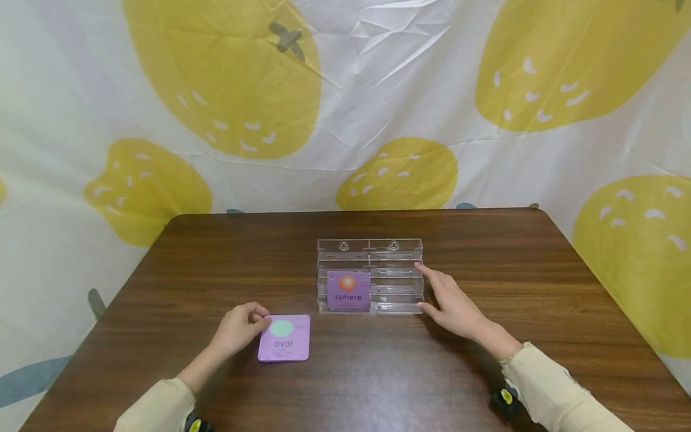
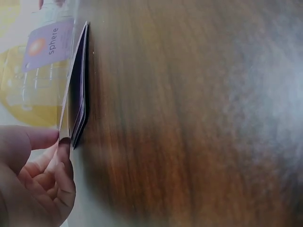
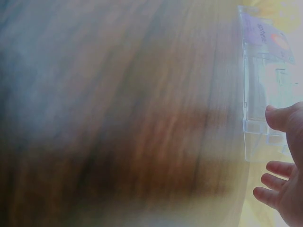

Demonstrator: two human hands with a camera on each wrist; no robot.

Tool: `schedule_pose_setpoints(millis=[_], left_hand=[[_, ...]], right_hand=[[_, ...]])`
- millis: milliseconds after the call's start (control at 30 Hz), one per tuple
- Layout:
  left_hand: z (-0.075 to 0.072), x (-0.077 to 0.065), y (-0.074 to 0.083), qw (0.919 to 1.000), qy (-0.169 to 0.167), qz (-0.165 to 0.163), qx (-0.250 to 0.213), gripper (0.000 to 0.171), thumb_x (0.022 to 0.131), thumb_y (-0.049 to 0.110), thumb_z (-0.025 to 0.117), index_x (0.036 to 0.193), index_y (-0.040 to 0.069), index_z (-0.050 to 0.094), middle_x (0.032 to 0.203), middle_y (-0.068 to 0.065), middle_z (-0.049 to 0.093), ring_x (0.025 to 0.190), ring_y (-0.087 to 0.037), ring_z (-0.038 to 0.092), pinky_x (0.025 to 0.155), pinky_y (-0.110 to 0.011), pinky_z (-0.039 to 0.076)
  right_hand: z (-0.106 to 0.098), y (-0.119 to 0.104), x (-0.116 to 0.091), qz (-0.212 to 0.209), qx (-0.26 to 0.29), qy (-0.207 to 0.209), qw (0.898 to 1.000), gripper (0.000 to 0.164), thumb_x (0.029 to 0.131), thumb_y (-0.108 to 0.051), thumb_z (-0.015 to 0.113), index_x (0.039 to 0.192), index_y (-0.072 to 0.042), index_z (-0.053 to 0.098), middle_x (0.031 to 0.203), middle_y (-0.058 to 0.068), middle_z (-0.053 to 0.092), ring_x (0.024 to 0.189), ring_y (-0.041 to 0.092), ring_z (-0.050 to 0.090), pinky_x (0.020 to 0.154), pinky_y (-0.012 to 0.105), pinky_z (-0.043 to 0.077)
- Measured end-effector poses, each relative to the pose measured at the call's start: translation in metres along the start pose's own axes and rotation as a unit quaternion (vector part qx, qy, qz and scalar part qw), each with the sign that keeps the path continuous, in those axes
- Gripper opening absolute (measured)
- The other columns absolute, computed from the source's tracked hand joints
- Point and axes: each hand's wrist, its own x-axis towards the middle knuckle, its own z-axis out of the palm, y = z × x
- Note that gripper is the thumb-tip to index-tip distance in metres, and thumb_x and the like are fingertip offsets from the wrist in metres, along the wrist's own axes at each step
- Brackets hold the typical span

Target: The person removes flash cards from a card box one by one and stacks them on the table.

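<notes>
A small stack of purple cards lies on the table, its top card (image 1: pixel 283 345) reading "oval" beneath a mint-green shape. My left hand (image 1: pixel 240 327) pinches that top card at its left edge between thumb and fingers; the left wrist view shows the card (image 2: pixel 71 85) tilted up from the stack (image 2: pixel 83 94). A clear tiered card holder (image 1: pixel 396 291) stands farther back, with a purple "sphere" card (image 1: pixel 348 293) in its front left slot. Around the holder's right side is my right hand (image 1: pixel 453 300), thumb and fingers spread, touching or very close to it.
Everything rests on a dark brown wooden table (image 1: pixel 378 372) with rounded back corners. Behind it hangs a white cloth (image 1: pixel 388 90) printed with large yellow lemons. The holder has two columns of stepped slots.
</notes>
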Motion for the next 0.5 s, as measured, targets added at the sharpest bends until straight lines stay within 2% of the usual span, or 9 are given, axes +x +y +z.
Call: schedule_pose_setpoints(millis=[133, 500], left_hand=[[-0.0002, -0.0010, 0.0000, 0.9997, 0.010, -0.002, 0.021, 0.011, 0.079, 0.012, 0.065, 0.084, 0.003, 0.064, 0.068, 0.000, 0.063, 0.060, -0.011, 0.050, 0.056, -0.026, 0.039], [-0.0001, -0.0029, -0.0016, 0.9992, 0.023, -0.009, 0.032, 0.010, 0.078, 0.013, 0.065, 0.083, 0.004, 0.065, 0.069, 0.000, 0.061, 0.056, -0.011, 0.047, 0.052, -0.026, 0.037]], right_hand=[[0.0001, -0.0004, 0.0001, 0.001, 0.002, -0.001, 1.000, 0.077, 0.082, -0.016, 0.067, 0.143, -0.010, 0.019, 0.133, 0.019, 0.039, 0.121, 0.033, 0.037, 0.097, 0.047, 0.033], [-0.0013, -0.0015, 0.0004, -0.001, 0.001, 0.000, 1.000, 0.077, 0.082, -0.015, 0.067, 0.142, -0.008, 0.021, 0.133, 0.020, 0.040, 0.120, 0.034, 0.037, 0.098, 0.047, 0.032]])
